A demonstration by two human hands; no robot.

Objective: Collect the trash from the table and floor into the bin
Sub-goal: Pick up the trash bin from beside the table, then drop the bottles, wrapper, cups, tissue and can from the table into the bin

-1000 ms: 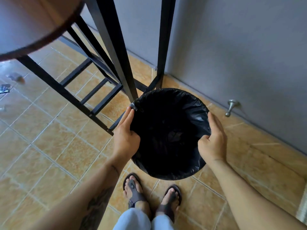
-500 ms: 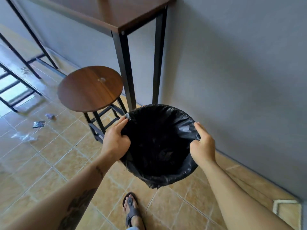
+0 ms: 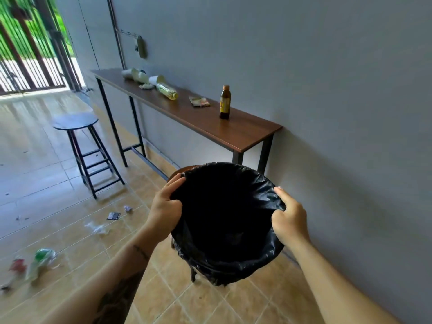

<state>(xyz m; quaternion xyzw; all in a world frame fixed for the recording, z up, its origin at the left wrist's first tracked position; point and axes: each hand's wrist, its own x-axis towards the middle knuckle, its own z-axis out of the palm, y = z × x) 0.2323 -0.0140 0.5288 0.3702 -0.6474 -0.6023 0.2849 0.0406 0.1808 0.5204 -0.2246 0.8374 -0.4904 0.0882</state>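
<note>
Raised off the floor since earlier, lined bin (image 3: 225, 220) gripped at rim by left hand (image 3: 164, 212) and right hand (image 3: 289, 219), mouth kept open for trash.

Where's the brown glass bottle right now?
In the head view, the brown bottle stands upright on the wooden table against the wall, near its closer end, just right of a flattened wrapper and beyond the bin.

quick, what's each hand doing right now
Left hand: closed on the left rim of the black-lined bin, holding it.
Right hand: closed on the bin's right rim, holding it.
</note>
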